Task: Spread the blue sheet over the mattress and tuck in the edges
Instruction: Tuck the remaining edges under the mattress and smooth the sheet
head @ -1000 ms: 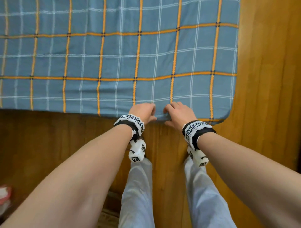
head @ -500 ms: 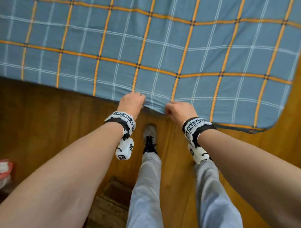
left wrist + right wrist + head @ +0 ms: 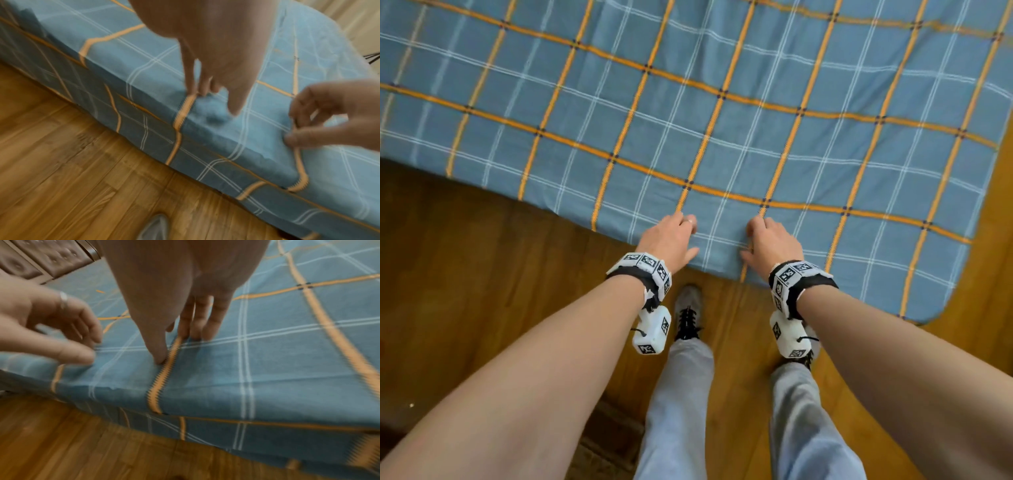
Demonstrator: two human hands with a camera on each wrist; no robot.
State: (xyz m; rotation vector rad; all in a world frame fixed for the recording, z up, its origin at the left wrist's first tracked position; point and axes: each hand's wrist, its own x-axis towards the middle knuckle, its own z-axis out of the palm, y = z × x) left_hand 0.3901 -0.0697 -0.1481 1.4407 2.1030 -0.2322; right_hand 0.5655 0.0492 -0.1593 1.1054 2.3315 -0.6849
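The blue cotton sheet with orange and white check lines (image 3: 722,120) lies spread across the mattress. The left hand (image 3: 671,236) and right hand (image 3: 774,245) rest extended fingers on its near edge, gripping nothing, probably smoothing the tucked border.

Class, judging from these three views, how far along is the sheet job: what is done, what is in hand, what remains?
Done: the blue sheet lies spread flat over the top. In hand: the left hand and right hand touch the sheet with their fingertips beside the near edge. Left: along this side the sheet's edge seems to hang loose, so tucking probably remains.
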